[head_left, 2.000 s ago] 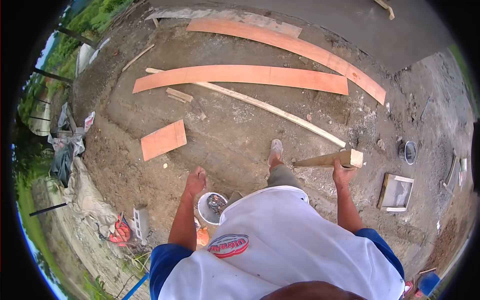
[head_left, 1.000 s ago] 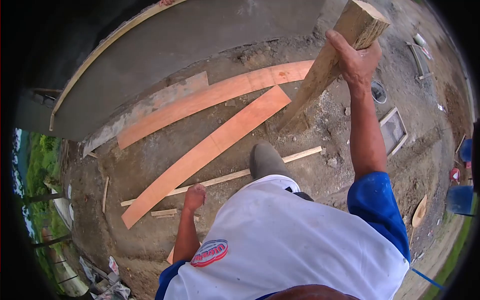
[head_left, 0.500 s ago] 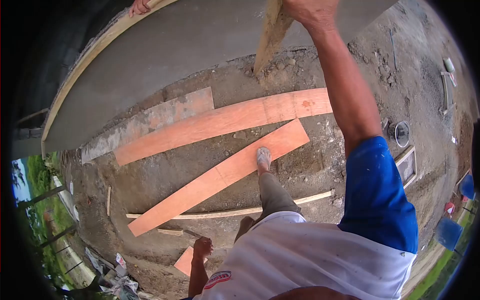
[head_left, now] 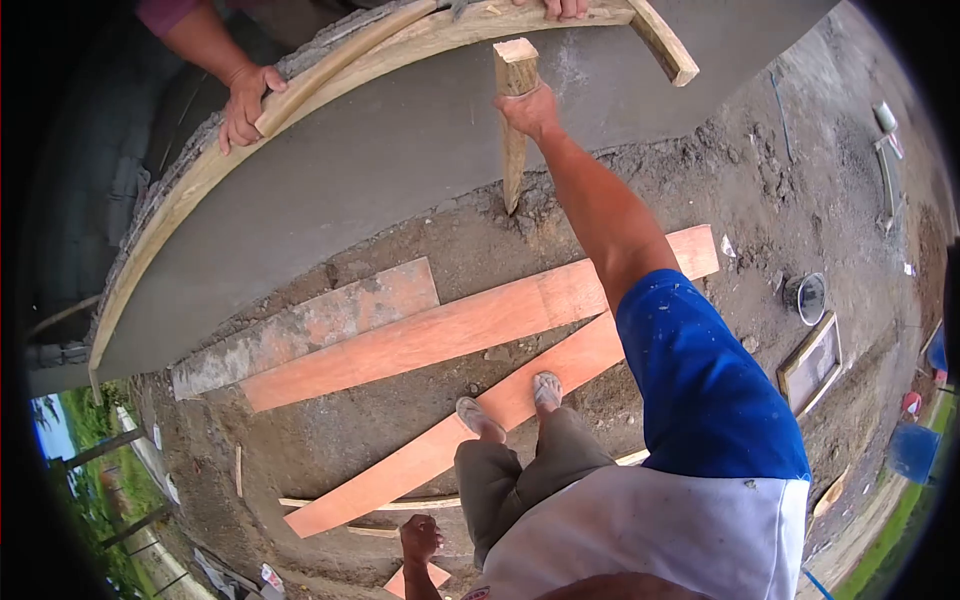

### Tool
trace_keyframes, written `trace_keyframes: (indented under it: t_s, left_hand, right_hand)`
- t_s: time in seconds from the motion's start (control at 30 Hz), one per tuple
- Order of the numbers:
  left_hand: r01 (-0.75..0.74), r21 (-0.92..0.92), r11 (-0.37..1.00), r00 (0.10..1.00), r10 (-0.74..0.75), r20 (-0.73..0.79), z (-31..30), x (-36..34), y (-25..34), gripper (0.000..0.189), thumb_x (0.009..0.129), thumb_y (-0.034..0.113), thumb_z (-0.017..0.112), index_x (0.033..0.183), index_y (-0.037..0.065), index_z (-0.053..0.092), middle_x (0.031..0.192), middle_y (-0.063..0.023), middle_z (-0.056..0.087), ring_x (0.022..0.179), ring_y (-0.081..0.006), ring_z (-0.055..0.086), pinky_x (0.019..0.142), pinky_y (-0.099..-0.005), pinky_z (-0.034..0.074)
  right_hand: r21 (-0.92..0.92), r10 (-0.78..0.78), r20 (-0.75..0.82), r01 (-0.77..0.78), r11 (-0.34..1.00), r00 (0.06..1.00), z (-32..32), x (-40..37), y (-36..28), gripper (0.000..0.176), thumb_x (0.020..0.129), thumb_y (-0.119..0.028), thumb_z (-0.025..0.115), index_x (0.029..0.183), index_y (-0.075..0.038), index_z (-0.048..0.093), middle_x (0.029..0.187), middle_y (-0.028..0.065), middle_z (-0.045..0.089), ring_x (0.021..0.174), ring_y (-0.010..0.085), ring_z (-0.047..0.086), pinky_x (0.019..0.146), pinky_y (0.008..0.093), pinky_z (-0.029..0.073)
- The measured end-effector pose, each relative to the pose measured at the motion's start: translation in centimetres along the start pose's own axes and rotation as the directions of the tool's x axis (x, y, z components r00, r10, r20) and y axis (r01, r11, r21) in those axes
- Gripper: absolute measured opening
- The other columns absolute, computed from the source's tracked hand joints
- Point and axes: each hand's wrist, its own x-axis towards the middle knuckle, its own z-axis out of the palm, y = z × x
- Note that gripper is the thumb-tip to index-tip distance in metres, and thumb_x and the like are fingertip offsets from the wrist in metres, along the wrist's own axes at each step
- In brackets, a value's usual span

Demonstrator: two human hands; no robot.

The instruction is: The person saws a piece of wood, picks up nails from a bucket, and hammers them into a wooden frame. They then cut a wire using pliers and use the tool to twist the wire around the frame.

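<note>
My right hand [head_left: 530,108] is wrapped around an upright wooden stake [head_left: 513,150] in front of the grey plastered wall [head_left: 400,150]. The stake's narrow lower end meets the soil, and its sawn top shows above my fist. Low at my side, my left hand [head_left: 421,540] is closed; what it holds, if anything, cannot be made out. Under my feet lies an orange plywood strip [head_left: 420,462]. Beyond it rests a longer plywood strip [head_left: 450,325] beside a cement-stained board [head_left: 310,320].
A co-worker's hand [head_left: 247,105] touches a hammer handle [head_left: 340,65] along the wall-top timber [head_left: 190,180]; another hand [head_left: 566,8] grips farther along. A short timber piece [head_left: 665,42] projects from it. A bucket [head_left: 805,298] and wooden-framed screen [head_left: 812,365] stand right.
The view has shifted, showing more of the wall top, the co-worker's hands and the hammer. My right hand stays on the stake, whose top now shows. Both my feet now stand on the plywood.
</note>
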Motion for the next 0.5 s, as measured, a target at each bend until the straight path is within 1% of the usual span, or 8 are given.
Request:
trace_keyframes:
  t_s: [0.07,0.13,0.17,0.23,0.3,0.33,0.43,0.5]
  left_hand:
    - [-0.098,-0.081,0.992,0.995,0.099,0.017,-1.1,2.0,0.8,0.011,0.09,0.006,0.053,0.095,-0.003,0.058,0.067,-0.0114,0.059,0.051,-0.0178,0.06,0.044,-0.0302,0.05]
    - [-0.132,-0.052,0.99,0.99,0.135,0.049,-2.1,3.9,3.2,0.011,0.091,0.007,0.053,0.094,-0.002,0.059,0.068,-0.0104,0.061,0.054,-0.0175,0.062,0.045,-0.0296,0.05]
    - [-0.189,0.058,0.98,0.98,0.185,0.069,-2.5,4.8,5.1,0.011,0.09,0.007,0.054,0.092,-0.002,0.06,0.068,-0.0086,0.062,0.058,-0.0155,0.064,0.047,-0.0287,0.05]
    - [-0.259,0.064,0.964,0.961,0.25,0.117,-3.5,8.3,7.9,0.012,0.09,0.01,0.056,0.09,0.0,0.062,0.065,-0.0062,0.062,0.059,-0.0137,0.064,0.051,-0.0281,0.05]
    - [-0.324,0.107,0.94,0.94,0.307,0.145,-5.0,9.7,13.1,0.012,0.089,0.012,0.059,0.091,0.001,0.063,0.065,-0.0053,0.062,0.055,-0.0129,0.06,0.053,-0.0289,0.049]
    - [-0.52,0.331,0.787,0.85,0.513,0.116,-5.6,8.0,18.2,0.012,0.089,0.012,0.059,0.09,0.001,0.063,0.069,-0.0047,0.062,0.058,-0.0105,0.057,0.054,-0.0279,0.047]
    - [-0.647,0.258,0.718,0.76,0.635,0.138,-8.6,11.6,24.7,0.012,0.089,0.011,0.058,0.088,-0.001,0.062,0.072,-0.0035,0.06,0.066,-0.0081,0.053,0.06,-0.0264,0.045]
    - [-0.737,0.291,0.61,0.666,0.73,0.153,-9.4,11.2,31.4,0.009,0.091,0.008,0.056,0.09,0.0,0.061,0.071,-0.0015,0.058,0.063,-0.0073,0.051,0.058,-0.0254,0.044]
  right_hand:
    - [-0.066,0.09,0.047,-0.087,0.994,0.995,0.5,1.5,-1.5,0.053,0.065,-0.028,0.076,0.111,-0.004,0.063,0.109,0.0186,0.067,0.104,0.0338,0.064,0.091,0.0377,0.05]
    - [-0.122,0.188,0.08,-0.178,0.977,0.979,0.2,1.5,-2.8,0.056,0.065,-0.028,0.077,0.115,-0.006,0.064,0.112,0.0186,0.067,0.106,0.0332,0.064,0.091,0.0378,0.05]
    - [-0.173,0.227,0.088,-0.209,0.963,0.97,0.1,1.7,-3.4,0.057,0.066,-0.029,0.077,0.116,-0.007,0.064,0.112,0.0185,0.067,0.107,0.0329,0.064,0.092,0.0378,0.049]
    - [-0.266,0.308,0.078,-0.278,0.923,0.948,0.0,2.8,-4.4,0.059,0.066,-0.03,0.077,0.119,-0.009,0.064,0.113,0.0182,0.066,0.108,0.0323,0.063,0.093,0.0378,0.049]
    - [-0.219,0.283,0.068,-0.263,0.94,0.957,1.3,3.4,-3.8,0.058,0.066,-0.031,0.077,0.119,-0.009,0.064,0.113,0.0179,0.067,0.108,0.0317,0.063,0.094,0.0379,0.049]
    - [-0.194,0.267,0.062,-0.251,0.948,0.962,1.8,4.0,-4.0,0.058,0.066,-0.032,0.077,0.118,-0.009,0.065,0.112,0.0178,0.067,0.107,0.0315,0.064,0.094,0.0379,0.049]
    - [-0.308,0.446,0.114,-0.395,0.865,0.888,0.6,3.7,-5.9,0.072,0.064,-0.036,0.081,0.128,-0.01,0.058,0.124,0.0179,0.061,0.115,0.0326,0.059,0.097,0.0392,0.047]
    - [-0.4,0.457,-0.021,-0.427,0.811,0.889,0.3,2.5,-8.2,0.087,0.061,-0.038,0.084,0.135,-0.008,0.048,0.13,0.0218,0.054,0.12,0.0353,0.054,0.099,0.0405,0.046]
